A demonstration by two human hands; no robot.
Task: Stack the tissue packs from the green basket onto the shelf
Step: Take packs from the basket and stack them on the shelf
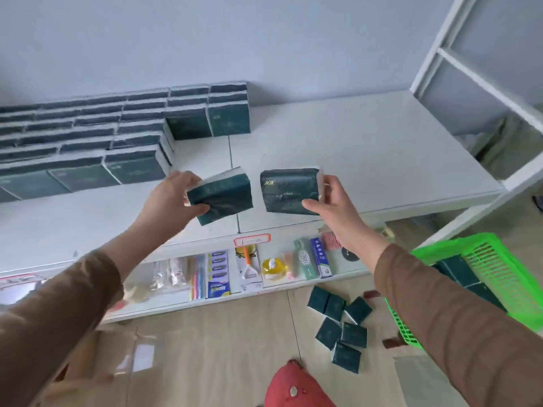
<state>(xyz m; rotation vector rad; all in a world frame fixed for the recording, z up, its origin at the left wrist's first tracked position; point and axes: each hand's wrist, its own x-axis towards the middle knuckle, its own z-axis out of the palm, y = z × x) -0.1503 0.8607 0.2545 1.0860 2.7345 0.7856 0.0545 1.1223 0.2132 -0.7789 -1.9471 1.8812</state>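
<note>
My left hand (pixel 173 198) grips a dark green tissue pack (pixel 223 195), tilted, above the front of the white shelf (pixel 352 148). Beside it, my right hand (pixel 332 201) holds a second dark green tissue pack (pixel 289 190) by its right end. Both packs hang over the shelf's front part, apart from each other. Stacked rows of the same packs (pixel 88 139) fill the shelf's left and back, ending in a short pile (pixel 227 108) against the wall. The green basket (pixel 482 268) sits on the floor at the right with several packs inside, partly hidden by my right sleeve.
Several loose tissue packs (pixel 340 321) lie on the wooden floor below the shelf. A lower shelf (pixel 235 268) holds small packaged goods. A white frame (pixel 476 69) stands at the right. A red shoe tip (pixel 293 383) shows at the bottom.
</note>
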